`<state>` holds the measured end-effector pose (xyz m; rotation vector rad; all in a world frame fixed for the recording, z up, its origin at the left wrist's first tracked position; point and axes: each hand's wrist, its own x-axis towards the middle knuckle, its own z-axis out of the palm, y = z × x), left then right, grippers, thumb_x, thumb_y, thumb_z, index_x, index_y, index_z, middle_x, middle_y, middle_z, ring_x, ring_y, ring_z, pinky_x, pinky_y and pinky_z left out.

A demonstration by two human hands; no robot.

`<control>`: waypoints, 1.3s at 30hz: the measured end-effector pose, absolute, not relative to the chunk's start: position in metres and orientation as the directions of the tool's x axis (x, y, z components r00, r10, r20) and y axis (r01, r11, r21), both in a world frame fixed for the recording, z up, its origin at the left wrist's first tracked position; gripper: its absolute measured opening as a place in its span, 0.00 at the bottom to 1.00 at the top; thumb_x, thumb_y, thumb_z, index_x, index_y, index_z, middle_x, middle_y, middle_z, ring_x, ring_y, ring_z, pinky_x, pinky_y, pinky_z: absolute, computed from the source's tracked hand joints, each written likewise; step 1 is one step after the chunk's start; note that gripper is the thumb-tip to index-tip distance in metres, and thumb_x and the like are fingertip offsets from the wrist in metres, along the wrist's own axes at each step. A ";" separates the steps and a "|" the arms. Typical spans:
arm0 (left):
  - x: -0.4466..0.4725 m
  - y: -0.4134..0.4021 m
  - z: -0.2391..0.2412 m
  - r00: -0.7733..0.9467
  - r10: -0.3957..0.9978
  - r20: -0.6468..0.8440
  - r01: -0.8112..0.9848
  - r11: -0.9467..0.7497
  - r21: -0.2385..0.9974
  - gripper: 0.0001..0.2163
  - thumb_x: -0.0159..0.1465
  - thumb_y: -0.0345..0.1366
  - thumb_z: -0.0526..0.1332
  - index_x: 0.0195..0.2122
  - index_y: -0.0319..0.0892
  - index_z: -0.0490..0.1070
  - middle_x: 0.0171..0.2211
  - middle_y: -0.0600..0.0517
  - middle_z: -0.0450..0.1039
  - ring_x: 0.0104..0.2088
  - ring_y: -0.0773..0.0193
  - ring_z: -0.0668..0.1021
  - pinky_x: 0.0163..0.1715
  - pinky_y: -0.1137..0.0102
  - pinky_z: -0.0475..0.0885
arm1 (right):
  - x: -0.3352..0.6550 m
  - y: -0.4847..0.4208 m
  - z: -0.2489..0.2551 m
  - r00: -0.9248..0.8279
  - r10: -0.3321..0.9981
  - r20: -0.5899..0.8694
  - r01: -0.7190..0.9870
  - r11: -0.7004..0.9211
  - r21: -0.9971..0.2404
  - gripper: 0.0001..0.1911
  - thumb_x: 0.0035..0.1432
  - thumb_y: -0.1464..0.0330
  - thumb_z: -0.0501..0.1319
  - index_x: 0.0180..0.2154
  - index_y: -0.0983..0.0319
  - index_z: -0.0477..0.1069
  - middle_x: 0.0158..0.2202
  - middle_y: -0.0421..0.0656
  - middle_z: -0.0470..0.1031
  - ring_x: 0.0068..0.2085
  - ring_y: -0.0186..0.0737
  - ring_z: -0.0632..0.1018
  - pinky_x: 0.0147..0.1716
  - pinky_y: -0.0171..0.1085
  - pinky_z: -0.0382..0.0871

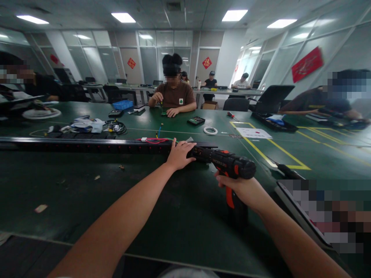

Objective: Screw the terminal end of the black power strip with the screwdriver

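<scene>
A long black power strip lies across the green table from the left edge to the middle. My left hand rests on its right end, fingers curled over the housing. My right hand is wrapped round the grip of a black and red cordless screwdriver. The tool points left, and its nose meets the strip's end right beside my left hand. Red, blue and green wires lie just behind the strip.
A person sits across the table working on something small. Cables, papers, a blue bin, a tape roll and a screw case lie beyond. Other people sit left and right. A tablet lies at right.
</scene>
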<state>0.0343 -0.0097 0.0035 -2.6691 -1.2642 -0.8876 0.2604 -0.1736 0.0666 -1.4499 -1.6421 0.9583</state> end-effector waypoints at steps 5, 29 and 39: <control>0.035 -0.010 0.004 0.497 0.697 0.517 0.727 -0.660 0.190 0.29 0.68 0.51 0.64 0.69 0.53 0.63 0.65 0.50 0.70 0.66 0.50 0.67 0.72 0.41 0.32 | 0.264 -0.172 0.061 -0.104 0.993 0.047 0.418 0.087 -0.904 0.12 0.59 0.60 0.66 0.41 0.60 0.77 0.35 0.43 0.79 0.36 0.45 0.79 0.42 0.44 0.73; 0.035 -0.008 0.002 0.498 0.685 0.531 0.727 -0.664 0.175 0.30 0.67 0.50 0.66 0.69 0.52 0.63 0.64 0.50 0.71 0.66 0.49 0.67 0.72 0.39 0.34 | 0.258 -0.174 0.068 -0.109 0.993 0.049 0.471 0.095 -0.877 0.09 0.57 0.60 0.64 0.33 0.59 0.75 0.26 0.40 0.76 0.32 0.44 0.77 0.37 0.42 0.71; 0.035 -0.007 0.002 0.499 0.680 0.537 0.719 -0.671 0.181 0.29 0.68 0.50 0.64 0.68 0.52 0.63 0.64 0.49 0.72 0.65 0.50 0.68 0.72 0.39 0.33 | 0.257 -0.174 0.071 -0.096 0.994 0.047 0.499 0.089 -0.862 0.10 0.56 0.60 0.64 0.32 0.60 0.74 0.26 0.40 0.75 0.31 0.43 0.77 0.36 0.42 0.70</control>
